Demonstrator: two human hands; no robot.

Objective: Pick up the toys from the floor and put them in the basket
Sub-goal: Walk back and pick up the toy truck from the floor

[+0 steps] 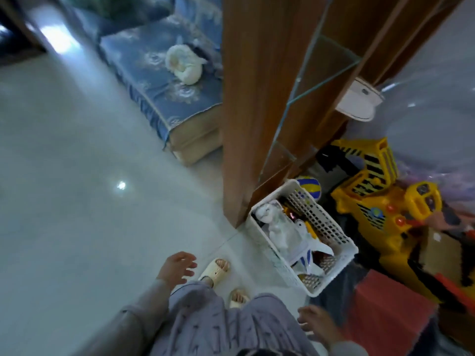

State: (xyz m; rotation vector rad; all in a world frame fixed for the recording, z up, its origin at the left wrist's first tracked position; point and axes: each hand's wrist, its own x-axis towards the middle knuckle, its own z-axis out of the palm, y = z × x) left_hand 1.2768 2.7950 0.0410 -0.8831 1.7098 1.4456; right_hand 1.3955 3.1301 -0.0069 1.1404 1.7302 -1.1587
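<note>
White plastic basket [331, 227]: rectangular, perforated walls, standing on the floor [77, 201] at the foot of a wooden shelf unit [257, 98]. Its long axis runs from upper left to lower right in the head view; the far short end touches or nearly touches the wooden panel.
Basket contents: pale plush toys [277, 227] lie along the basket's length, with a white toy with blue stripes [307, 255] toward the near end. Smaller yellow and red pieces show between them; their type cannot be determined.
Ball [309, 187]: blue, yellow and white panels, on the floor just beyond the far end of the basket.
Yellow toy digger [372, 201]: large ride-on type with black hazard stripes, just beside the basket on its right. A round emblem shows on its body; the lettering is too blurred to read.
Writing: no legible brand or label on any item.
Left hand [177, 267]: fingers spread, palm down, holding nothing, above the floor near the left slipper.
Right hand [317, 323]: blurred, fingers loosely spread, holding nothing, near the basket's near end.
Slippers [216, 271]: cream, open-toed, on both feet, toes pointing toward the shelf unit.
Blue patterned cushion [159, 80]: on a low sofa base at upper centre, with a white bundled item [183, 65] resting on it; its nature cannot be determined.
Red mat [385, 312]: on the floor at lower right, near the digger.
</note>
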